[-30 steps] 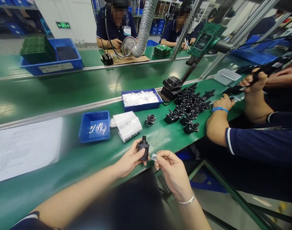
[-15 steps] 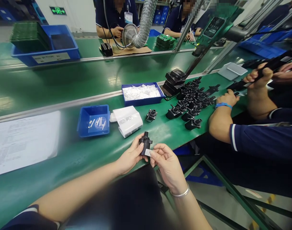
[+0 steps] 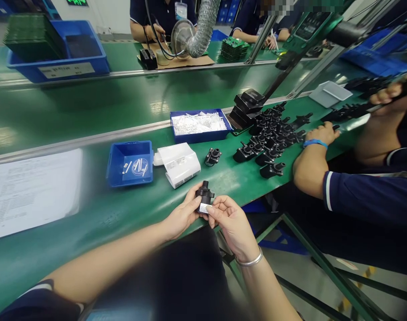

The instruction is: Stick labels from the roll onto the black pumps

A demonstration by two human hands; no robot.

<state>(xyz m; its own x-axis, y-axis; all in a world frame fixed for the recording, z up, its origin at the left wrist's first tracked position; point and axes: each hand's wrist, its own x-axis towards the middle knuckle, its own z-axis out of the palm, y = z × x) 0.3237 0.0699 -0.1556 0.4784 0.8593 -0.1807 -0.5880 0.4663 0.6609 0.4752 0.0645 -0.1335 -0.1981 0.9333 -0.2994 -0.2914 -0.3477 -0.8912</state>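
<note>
My left hand (image 3: 182,216) is closed around a small black pump (image 3: 205,192), which stands upright with its nozzle on top, just over the bench's front edge. A white label (image 3: 203,208) lies against the lower side of the pump's body. My right hand (image 3: 228,221) pinches the right end of that label with thumb and forefinger. Beyond my hands, a second black pump (image 3: 213,157) stands alone on the green bench. Left of it lies a curled sheet of white labels (image 3: 178,164).
A blue tray (image 3: 129,183) holds small white parts; another blue tray (image 3: 203,136) is full of white pieces. Many black pumps (image 3: 273,133) cluster at right, near a co-worker's arm (image 3: 310,167). A press stand (image 3: 248,109) rises behind them. Paper sheets (image 3: 32,191) lie at left.
The label, earlier sticking out to the pump's right side, now lies flatter across its body as my right hand moved in slightly. The co-worker's raised hand at right has shifted rightward.
</note>
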